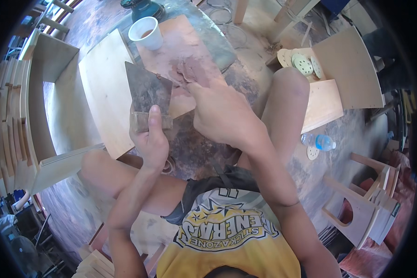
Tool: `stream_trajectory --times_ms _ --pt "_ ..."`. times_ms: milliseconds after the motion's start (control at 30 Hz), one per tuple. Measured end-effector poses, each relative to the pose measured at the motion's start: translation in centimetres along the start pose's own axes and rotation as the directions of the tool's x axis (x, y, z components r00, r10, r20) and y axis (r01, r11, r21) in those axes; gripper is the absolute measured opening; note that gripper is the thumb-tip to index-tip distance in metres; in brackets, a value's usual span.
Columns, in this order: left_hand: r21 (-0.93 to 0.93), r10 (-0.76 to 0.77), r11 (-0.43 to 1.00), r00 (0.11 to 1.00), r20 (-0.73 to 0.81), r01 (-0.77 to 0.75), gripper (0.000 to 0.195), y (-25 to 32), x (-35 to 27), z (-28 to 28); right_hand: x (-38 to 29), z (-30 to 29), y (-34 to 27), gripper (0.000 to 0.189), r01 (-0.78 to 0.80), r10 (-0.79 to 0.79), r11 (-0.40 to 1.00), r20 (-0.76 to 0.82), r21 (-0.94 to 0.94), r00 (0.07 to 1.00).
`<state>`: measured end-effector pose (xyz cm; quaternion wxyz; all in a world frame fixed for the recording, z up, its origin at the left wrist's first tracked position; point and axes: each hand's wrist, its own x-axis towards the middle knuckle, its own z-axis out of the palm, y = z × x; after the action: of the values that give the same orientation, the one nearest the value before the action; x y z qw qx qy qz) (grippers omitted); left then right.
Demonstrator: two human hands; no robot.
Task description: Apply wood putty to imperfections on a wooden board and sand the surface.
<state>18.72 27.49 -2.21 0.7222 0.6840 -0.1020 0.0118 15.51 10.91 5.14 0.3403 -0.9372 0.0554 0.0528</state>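
My left hand (149, 139) grips a broad scraper (149, 88) by its short wooden handle, the thumb pressed on the front. Its dark metal blade is smeared and points away from me. My right hand (226, 114) reaches over a flat board (166, 31), fingertips at a patch of reddish-brown putty (194, 71). The hand's own back hides its curled fingers, so whether it holds a tool cannot be told. A white plastic cup (146, 34) with some brown material inside stands on the board's far left part.
A pale wooden panel (106, 93) lies left of the board, beside an open wooden box frame (38, 104). A green power sander (144, 9) is at the far end. Rightward are sanding discs (302, 64), a plastic bottle (319, 141) and wooden pieces (358, 205).
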Motion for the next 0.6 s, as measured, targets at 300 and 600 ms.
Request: stream_trajectory --times_ms 300,600 --pt "-0.021 -0.06 0.998 0.997 0.04 0.061 0.033 0.0 -0.5 0.0 0.2 1.7 -1.2 0.02 0.03 -0.03 0.999 -0.011 0.025 0.999" --pt "-0.192 -0.056 0.981 0.983 -0.174 0.022 0.029 1.4 1.4 -1.1 1.8 -0.7 1.7 0.022 0.032 -0.034 0.999 -0.047 -0.03 0.998"
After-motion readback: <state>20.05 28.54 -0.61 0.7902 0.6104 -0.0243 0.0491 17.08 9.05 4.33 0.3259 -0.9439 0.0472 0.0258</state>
